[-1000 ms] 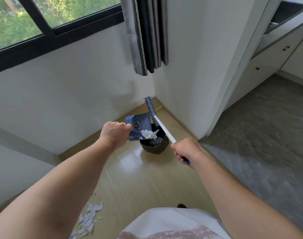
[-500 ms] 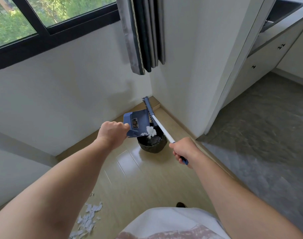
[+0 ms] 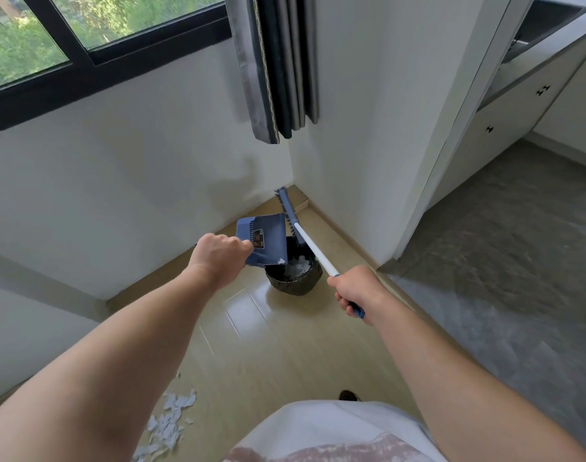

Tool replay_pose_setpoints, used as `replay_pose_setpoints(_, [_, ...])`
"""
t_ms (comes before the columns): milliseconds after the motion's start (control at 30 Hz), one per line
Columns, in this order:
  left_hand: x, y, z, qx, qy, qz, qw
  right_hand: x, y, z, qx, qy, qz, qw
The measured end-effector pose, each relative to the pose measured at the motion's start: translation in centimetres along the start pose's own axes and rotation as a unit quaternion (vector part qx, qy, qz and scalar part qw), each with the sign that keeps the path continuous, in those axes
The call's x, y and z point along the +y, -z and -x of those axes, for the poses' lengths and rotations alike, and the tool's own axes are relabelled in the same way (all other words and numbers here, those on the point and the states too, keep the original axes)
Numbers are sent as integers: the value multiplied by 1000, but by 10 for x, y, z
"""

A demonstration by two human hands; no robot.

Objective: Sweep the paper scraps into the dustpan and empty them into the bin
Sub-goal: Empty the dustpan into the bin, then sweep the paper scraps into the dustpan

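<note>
My left hand (image 3: 218,255) grips the handle of a blue dustpan (image 3: 263,238), tilted steeply over a small black bin (image 3: 293,283) in the room's corner. White paper scraps (image 3: 298,266) lie inside the bin, and one small scrap clings to the pan's lower lip. My right hand (image 3: 354,290) is closed on a broom's white pole (image 3: 315,251); its blue brush head (image 3: 290,208) is raised beyond the bin, next to the pan. More white and pale blue scraps (image 3: 170,425) lie on the wooden floor at the lower left, under my left forearm.
White walls meet right behind the bin, with a dark curtain (image 3: 278,68) hanging above. A window (image 3: 85,31) runs along the left wall. At the right, grey floor (image 3: 501,261) leads to white cabinets (image 3: 518,108). A dark shoe tip (image 3: 348,395) shows near my body.
The scraps have slid off the dustpan into the bin as my left hand tipped it up steeper. The broom stayed almost still.
</note>
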State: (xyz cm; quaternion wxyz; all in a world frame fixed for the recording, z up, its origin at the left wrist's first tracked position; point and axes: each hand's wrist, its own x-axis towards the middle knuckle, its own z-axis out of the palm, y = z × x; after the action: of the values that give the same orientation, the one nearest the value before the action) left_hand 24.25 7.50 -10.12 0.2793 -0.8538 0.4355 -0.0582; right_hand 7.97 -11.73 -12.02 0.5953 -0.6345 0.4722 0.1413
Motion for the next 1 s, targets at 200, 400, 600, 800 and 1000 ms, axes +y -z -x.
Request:
replay_pose_setpoints(200, [0, -4, 1, -4, -46, -50, 998, -2, 0, 2, -2, 4, 0, 1000])
replay_pose_setpoints(400, [-4, 3, -2, 1, 2, -13, 1000, -3, -1, 3, -6, 6, 7, 1000])
replay_pose_setpoints(600, [-7, 0, 1, 0, 76, 60, 995, -4, -1, 5, -9, 10, 12, 1000])
replay_pose_setpoints(800, [-19, 0, 8, 19, 107, 85, 990, -10, -8, 7, -15, 17, 12, 1000])
replay_pose_setpoints(1000, [-54, 1, 35, 28, 239, 157, 958, -20, -30, 15, -23, 38, 36, 998])
